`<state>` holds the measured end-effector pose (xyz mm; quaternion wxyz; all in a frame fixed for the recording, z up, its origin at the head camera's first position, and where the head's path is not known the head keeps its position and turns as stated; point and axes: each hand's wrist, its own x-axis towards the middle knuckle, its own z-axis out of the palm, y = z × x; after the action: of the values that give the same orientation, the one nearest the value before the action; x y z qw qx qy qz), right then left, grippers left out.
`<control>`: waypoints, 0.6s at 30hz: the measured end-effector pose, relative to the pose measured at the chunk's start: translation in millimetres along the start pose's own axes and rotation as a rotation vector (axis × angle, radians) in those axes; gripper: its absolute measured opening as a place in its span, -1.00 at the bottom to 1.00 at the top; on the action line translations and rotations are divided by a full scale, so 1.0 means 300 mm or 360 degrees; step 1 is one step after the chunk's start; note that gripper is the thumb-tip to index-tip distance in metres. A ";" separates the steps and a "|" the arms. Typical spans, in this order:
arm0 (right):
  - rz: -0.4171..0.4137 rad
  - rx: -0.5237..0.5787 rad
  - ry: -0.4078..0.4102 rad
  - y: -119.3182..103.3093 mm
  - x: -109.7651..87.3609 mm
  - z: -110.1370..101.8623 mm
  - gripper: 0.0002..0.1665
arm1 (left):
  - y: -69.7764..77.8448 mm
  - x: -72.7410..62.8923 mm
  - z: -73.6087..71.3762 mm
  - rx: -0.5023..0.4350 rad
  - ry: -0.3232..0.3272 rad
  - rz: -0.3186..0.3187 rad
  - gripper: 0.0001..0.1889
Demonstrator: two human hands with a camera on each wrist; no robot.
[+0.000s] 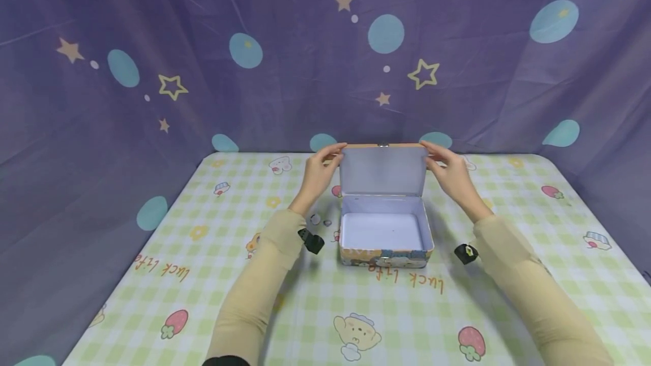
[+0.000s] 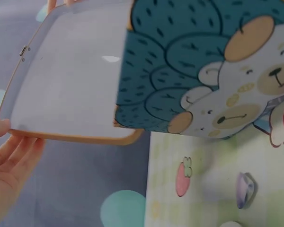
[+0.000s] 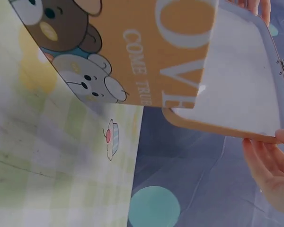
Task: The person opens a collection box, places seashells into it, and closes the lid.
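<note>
A tin box (image 1: 386, 258) with cartoon bears on its sides stands on the table, its inside bare and pale. The hinged lid (image 1: 383, 171) is raised nearly upright, its grey inner face toward me. My left hand (image 1: 320, 174) pinches the lid's upper left corner, with the thumb on the inner side and the fingers along the outer edge in the left wrist view. At the upper right corner my right hand (image 1: 450, 173) grips the lid the same way. A small metal clasp (image 1: 383, 145) sits at the middle of the lid's edge.
Left of the box lie two small things, a shiny purplish piece (image 2: 245, 190) and a pale round one (image 1: 315, 219); their kind is unclear. A checked cloth (image 1: 229, 298) covers the table. Behind it hangs a purple curtain (image 1: 305, 89) with stars. Black wrist devices (image 1: 311, 240) hang at both wrists.
</note>
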<state>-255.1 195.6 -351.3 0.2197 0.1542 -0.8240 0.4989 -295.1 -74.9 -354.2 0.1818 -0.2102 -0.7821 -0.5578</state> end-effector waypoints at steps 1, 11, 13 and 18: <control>0.0016 0.0020 -0.0015 0.024 0.011 0.002 -0.56 | -0.007 0.005 0.003 0.0004 -0.0005 -0.0012 -0.73; 0.0248 0.0136 -0.0161 0.112 0.078 0.021 -0.48 | -0.060 0.044 0.013 -0.0072 -0.0125 -0.0174 -0.58; 0.0296 0.0161 -0.0200 0.120 0.086 0.025 -0.46 | -0.045 0.046 0.012 -0.0120 -0.0147 -0.0239 -0.56; 0.0412 0.0195 -0.0307 0.143 0.095 0.031 -0.42 | -0.116 0.061 0.030 -0.0158 -0.0172 -0.0382 -0.53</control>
<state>-301.8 206.0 -372.8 0.0638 0.1070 -0.8224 0.5552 -329.6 -74.1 -375.3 0.0609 -0.1537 -0.7816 -0.6015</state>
